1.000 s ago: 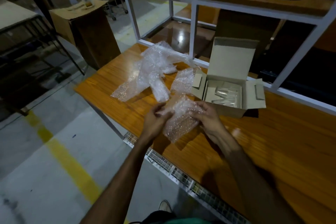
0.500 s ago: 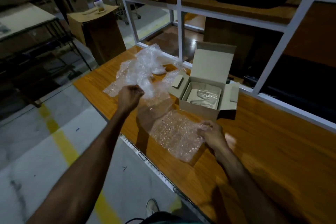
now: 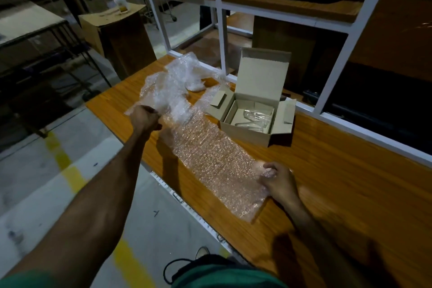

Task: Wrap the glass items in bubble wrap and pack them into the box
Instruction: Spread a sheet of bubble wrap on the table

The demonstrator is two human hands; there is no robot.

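1. The left hand [image 3: 145, 117] has its grip clenched on one end of a bubble wrap sheet [image 3: 211, 159] near the table [image 3: 350, 194] left edge.
2. The right hand [image 3: 279, 182] pinches the other end (sheet lies stretched flat).
3. The open box [image 3: 254, 112], glass item [image 3: 253, 116] inside, stands toward the table's far edge beside crumpled bubble wrap [image 3: 173, 84].

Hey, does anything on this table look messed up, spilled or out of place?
Nothing is spilled or broken. The loose bubble wrap lies crumpled in a heap behind the flat sheet, and the box stands open, clear glass items inside it unwrapped.
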